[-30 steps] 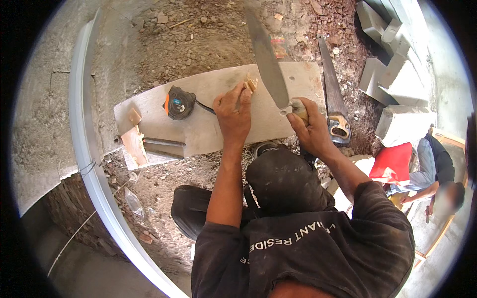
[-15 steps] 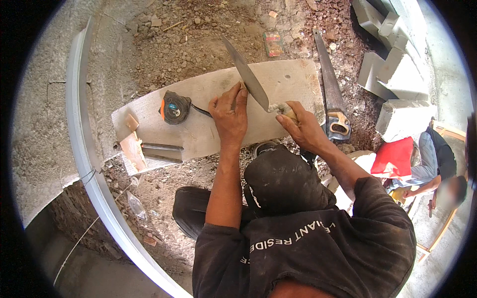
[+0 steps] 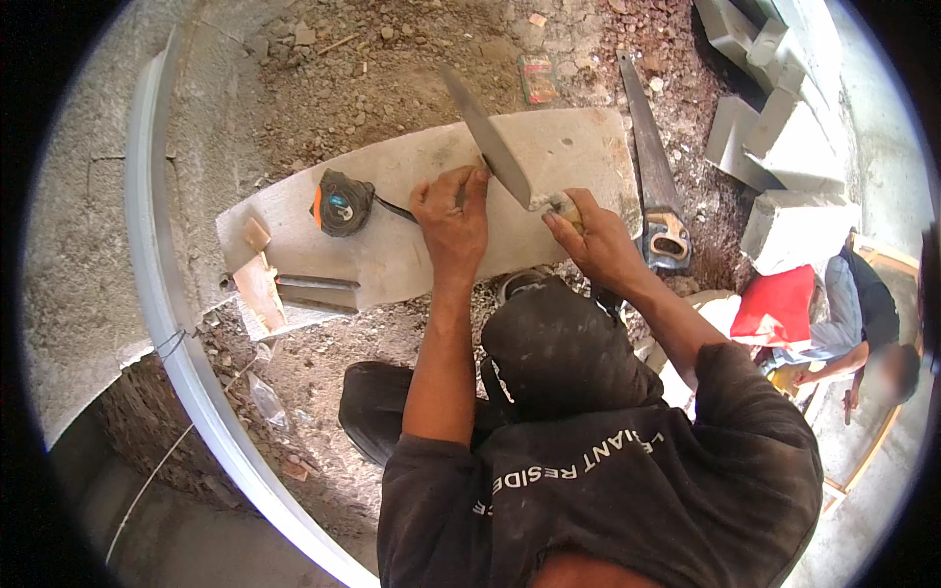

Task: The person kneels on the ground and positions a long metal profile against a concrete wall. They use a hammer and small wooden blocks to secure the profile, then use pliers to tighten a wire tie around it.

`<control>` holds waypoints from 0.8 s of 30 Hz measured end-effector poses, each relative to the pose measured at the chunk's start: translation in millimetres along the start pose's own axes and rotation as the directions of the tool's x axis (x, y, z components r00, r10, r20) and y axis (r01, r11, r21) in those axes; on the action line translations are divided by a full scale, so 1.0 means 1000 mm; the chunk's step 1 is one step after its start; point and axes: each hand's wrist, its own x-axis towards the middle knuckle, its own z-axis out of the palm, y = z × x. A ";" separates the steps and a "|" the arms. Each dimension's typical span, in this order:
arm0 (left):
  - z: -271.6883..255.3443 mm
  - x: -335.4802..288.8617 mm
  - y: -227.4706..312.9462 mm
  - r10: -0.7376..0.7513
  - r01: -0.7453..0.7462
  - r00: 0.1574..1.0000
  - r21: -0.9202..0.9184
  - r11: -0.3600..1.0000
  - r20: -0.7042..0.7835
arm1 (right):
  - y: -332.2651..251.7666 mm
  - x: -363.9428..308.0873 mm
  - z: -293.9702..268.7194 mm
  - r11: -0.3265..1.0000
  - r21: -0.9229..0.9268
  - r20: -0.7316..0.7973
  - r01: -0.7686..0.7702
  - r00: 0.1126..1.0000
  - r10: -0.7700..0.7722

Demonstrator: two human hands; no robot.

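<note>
My right hand (image 3: 598, 240) is closed round the handle of a trowel (image 3: 493, 147). Its long, pointed grey blade slants up and to the left, away from me. My left hand (image 3: 453, 220) has its fingers bent and pinched against the lower half of the blade. Whatever lies between those fingertips, if anything, is hidden. Both hands are over a pale, dusty board (image 3: 549, 147). Left of my left hand, a black tape measure (image 3: 342, 205) with an orange edge lies on the board, its dark strap reaching toward my wrist.
Wood scraps (image 3: 259, 289) and dark metal bars (image 3: 319, 284) lie at the board's left end. A handsaw (image 3: 654, 157) rests along its right end. Grey blocks (image 3: 799, 230) are stacked at right. A metal channel (image 3: 157, 245) curves down the left. Another person (image 3: 867, 304) sits far right.
The blade and both hands have shifted only slightly, with the left fingertips still at the blade. The whole view has moved a little.
</note>
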 end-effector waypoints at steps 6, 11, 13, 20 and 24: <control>0.002 0.000 -0.002 0.016 -0.014 0.999 0.057 0.998 -0.031 | -0.005 0.000 -0.008 0.992 0.125 0.028 0.002 1.000 -0.006; 0.002 -0.002 -0.001 -0.008 0.012 0.998 0.052 0.999 -0.061 | -0.017 -0.016 -0.010 0.940 0.282 -0.204 0.193 0.969 -0.137; 0.001 -0.002 -0.003 -0.024 0.024 0.999 0.004 1.000 -0.030 | -0.010 -0.016 -0.005 0.926 0.266 -0.271 0.269 0.942 -0.196; 0.002 0.002 -0.005 0.050 -0.047 0.997 0.060 0.997 -0.053 | 0.004 0.010 -0.014 0.876 0.379 0.336 -0.299 0.926 0.170; 0.001 0.000 -0.003 0.018 -0.016 0.999 0.055 0.998 -0.039 | -0.008 -0.004 -0.013 0.954 0.296 0.000 0.042 0.999 -0.044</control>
